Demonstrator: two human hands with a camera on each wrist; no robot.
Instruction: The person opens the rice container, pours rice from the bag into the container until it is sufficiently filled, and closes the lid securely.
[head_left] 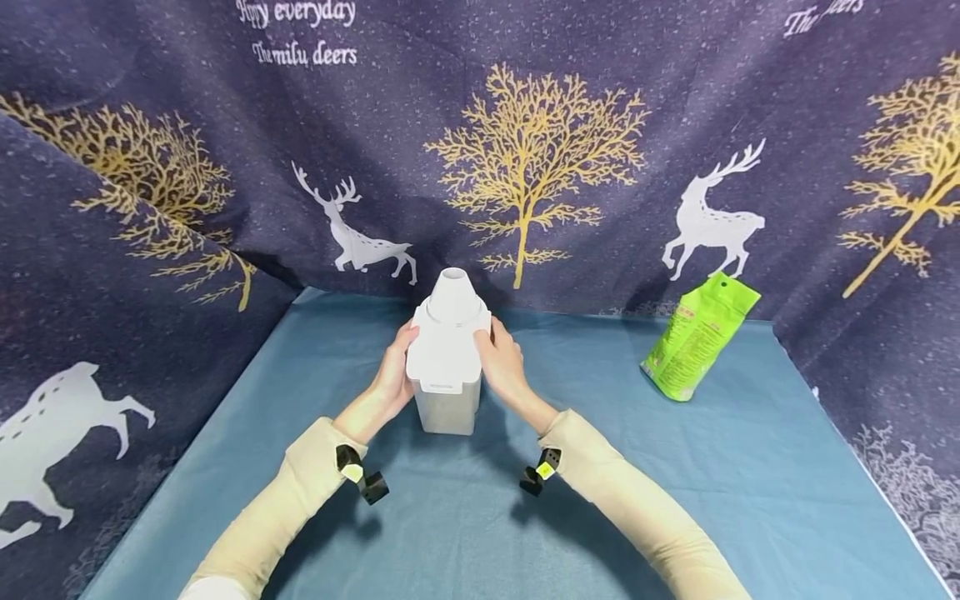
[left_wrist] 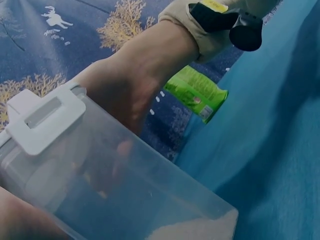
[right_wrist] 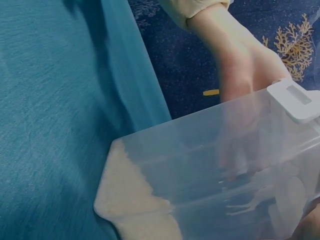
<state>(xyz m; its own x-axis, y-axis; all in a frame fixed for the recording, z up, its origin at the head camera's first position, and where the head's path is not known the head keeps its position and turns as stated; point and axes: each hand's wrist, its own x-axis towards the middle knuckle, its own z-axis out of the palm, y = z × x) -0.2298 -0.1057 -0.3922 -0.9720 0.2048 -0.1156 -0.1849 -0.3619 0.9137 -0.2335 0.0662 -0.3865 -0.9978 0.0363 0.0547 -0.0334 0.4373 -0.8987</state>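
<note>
A translucent plastic storage container [head_left: 447,412] with a white lid [head_left: 442,354] and a cone-shaped spout [head_left: 453,287] stands upright in the middle of the blue cloth. Pale, grain-like contents [right_wrist: 135,200] fill its bottom part. My left hand [head_left: 392,373] grips its left side, high up near the lid. On the opposite side my right hand [head_left: 501,360] holds it, thumb at the lid's edge. A white latch [left_wrist: 47,122] at the lid's side shows in the left wrist view. Fingers of the far hand appear blurred through the plastic.
To the right, near the back, a bright green bag [head_left: 701,337] with printed text stands on the blue cloth [head_left: 585,517]. A dark fabric backdrop [head_left: 465,125] with deer and gold trees rises behind and at both sides.
</note>
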